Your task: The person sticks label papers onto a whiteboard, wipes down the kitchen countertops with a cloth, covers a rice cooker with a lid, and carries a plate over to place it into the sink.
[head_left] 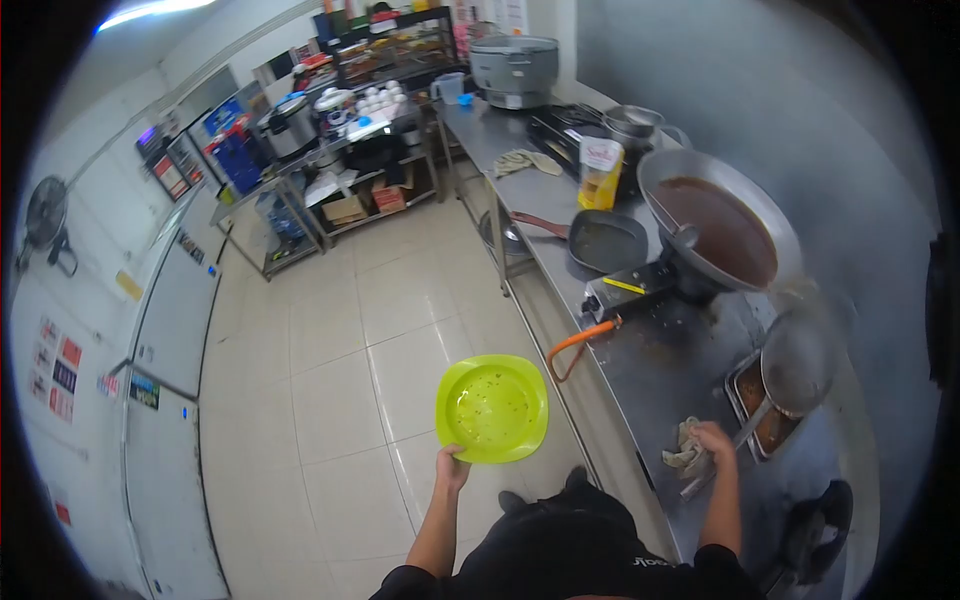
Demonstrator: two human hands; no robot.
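Observation:
My left hand (453, 467) grips the near rim of a lime-green plate (491, 409) held over the floor. Small dark bits and wet-looking spots are scattered inside it. At the steel counter, my right hand (712, 438) is closed on a crumpled, pale cloth (686, 449); some fingers are hidden. Right beside that hand runs the long handle of a mesh skimmer (798, 365). The skimmer's round head rests over a metal tray (740, 385) of brownish contents.
On the steel counter (640, 375), a large wok (655, 180) of brown liquid with a ladle sits on a burner with an orange hose (566, 352). Nearby are a square pan (607, 243), a yellow-white pouch (600, 175) and a large cooker (513, 70). Eggs (381, 100) sit across the room.

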